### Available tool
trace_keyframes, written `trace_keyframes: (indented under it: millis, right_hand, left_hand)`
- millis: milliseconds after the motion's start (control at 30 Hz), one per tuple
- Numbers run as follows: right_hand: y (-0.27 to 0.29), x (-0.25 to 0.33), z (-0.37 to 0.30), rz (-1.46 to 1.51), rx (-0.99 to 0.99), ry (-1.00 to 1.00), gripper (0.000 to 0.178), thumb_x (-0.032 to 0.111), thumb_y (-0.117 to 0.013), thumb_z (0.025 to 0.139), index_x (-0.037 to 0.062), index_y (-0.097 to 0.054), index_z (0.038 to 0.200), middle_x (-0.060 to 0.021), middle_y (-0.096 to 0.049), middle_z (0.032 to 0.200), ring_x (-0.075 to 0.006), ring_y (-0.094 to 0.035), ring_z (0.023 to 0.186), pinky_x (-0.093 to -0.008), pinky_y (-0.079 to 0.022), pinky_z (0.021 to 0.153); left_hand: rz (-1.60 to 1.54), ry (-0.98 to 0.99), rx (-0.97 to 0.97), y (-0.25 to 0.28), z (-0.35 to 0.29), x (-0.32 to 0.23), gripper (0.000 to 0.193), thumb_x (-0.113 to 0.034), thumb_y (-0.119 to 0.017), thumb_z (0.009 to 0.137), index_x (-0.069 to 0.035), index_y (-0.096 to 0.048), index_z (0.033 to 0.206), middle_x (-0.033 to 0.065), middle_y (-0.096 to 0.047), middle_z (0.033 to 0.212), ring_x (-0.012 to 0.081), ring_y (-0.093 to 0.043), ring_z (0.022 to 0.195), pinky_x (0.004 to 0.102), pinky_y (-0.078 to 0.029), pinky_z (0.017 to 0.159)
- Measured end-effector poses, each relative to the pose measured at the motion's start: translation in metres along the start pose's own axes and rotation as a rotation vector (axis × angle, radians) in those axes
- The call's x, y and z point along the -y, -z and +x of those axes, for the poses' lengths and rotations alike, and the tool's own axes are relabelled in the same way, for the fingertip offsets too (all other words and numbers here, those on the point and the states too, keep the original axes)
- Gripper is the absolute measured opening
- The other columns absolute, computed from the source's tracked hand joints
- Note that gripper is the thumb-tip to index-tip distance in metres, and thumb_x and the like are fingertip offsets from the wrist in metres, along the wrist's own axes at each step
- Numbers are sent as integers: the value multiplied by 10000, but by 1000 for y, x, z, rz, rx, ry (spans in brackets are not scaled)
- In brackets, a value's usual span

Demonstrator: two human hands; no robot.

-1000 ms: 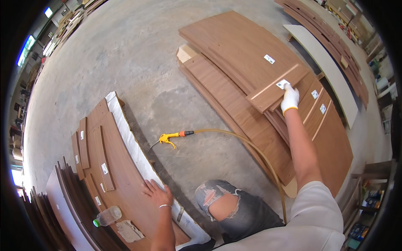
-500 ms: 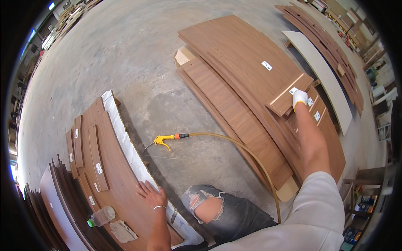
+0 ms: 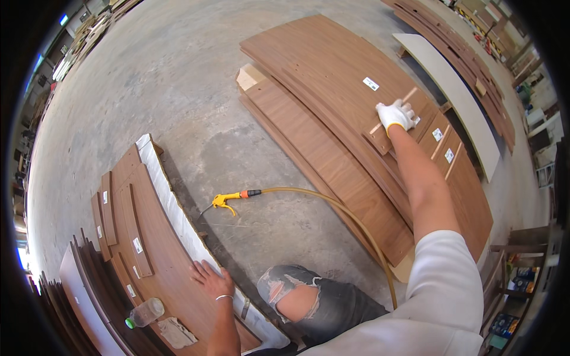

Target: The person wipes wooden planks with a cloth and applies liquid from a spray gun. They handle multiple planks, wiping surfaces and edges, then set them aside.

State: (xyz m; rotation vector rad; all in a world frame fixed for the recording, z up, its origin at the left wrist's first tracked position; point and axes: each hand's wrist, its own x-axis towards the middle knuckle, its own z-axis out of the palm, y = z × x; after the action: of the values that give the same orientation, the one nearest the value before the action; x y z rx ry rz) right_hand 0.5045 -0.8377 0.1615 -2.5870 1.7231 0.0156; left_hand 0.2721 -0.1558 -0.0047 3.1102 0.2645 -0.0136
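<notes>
My left hand point(image 3: 209, 280), bare with a bracelet at the wrist, rests with fingers spread on a brown wood-grain panel point(image 3: 169, 237) at the lower left. Several narrow brown boards point(image 3: 135, 228) with white labels lie on that panel. At the right, my right hand point(image 3: 396, 115) wears a white glove with a yellow cuff. Its fingers are apart, over a small grooved brown board point(image 3: 380, 140) on top of a panel stack point(image 3: 320, 53). The glove covers part of that board and its pale groove. Other short labelled boards point(image 3: 442, 145) lie beside it, closer to me.
On the concrete floor point(image 3: 196, 77) lies a yellow air blow gun point(image 3: 225, 199), its hose point(image 3: 356, 219) curving toward my knee. A green-capped bottle point(image 3: 145, 312) and a cloth point(image 3: 176, 333) sit at the lower left. A pale board point(image 3: 457, 95) and more brown panels point(image 3: 469, 65) stand beyond the stack.
My gloved right hand has moved left and away from me, from the small board's right end to its middle. The view has shifted slightly. My left hand stays on its panel.
</notes>
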Motion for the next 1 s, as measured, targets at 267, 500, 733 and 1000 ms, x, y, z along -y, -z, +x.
trace_keyframes:
  millis: [267,500,733,1000]
  right_hand:
    - [-8,47,-10,-54,-29,112,556,493,-483,1030,360,-467,1570,-173,-316,1683,-414,-345,1496,-623,-312,1176]
    - [-4,44,25,54,48,34,550,491,-478,1007,323,-535,1527,-174,-356,1649,-427,-309,1505,-685,-192,1198]
    - [-22,56,-45,-60,16,497,646,544,-409,994,280,-461,1581,-128,-249,1742,-445,-213,1577,-744,-132,1203]
    - [-21,10,-19,-70,-1,293,714,557,-416,987,274,-383,1642,-121,-265,1743,-421,-203,1599,-692,-141,1231]
  left_hand:
    - [24,20,28,6,3,5,824,-371,-617,901,52,-384,1570,245,-258,1709,429,-107,1618,615,-30,1301]
    - [5,12,52,0,4,-6,820,-360,-623,898,48,-385,1569,240,-257,1710,422,-98,1622,615,-36,1299]
    - [28,2,0,-3,3,10,827,-357,-628,893,44,-380,1574,240,-260,1710,417,-97,1624,615,-30,1299]
    - [19,-1,3,-5,1,10,839,-376,-625,895,33,-374,1583,224,-257,1717,406,-100,1627,605,-35,1302]
